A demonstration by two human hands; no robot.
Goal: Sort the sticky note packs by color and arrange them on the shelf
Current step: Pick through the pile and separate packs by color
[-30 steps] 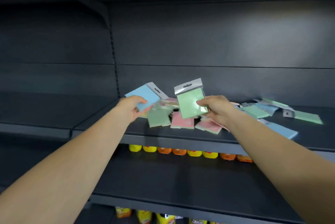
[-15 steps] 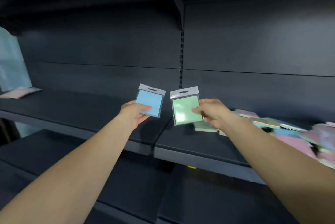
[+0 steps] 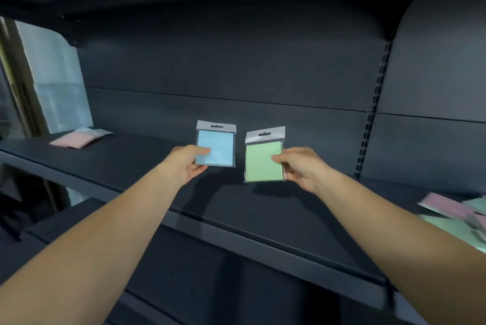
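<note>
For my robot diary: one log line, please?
left hand: holds blue pack | right hand: holds green pack | above shelf

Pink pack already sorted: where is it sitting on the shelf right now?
In the head view the pink pack lies flat at the far left of the shelf, well left of the blue pack in the left hand.

One head-worn camera looked forward and slightly down, close to the dark shelf (image 3: 147, 164) toward 12 o'clock.
</note>
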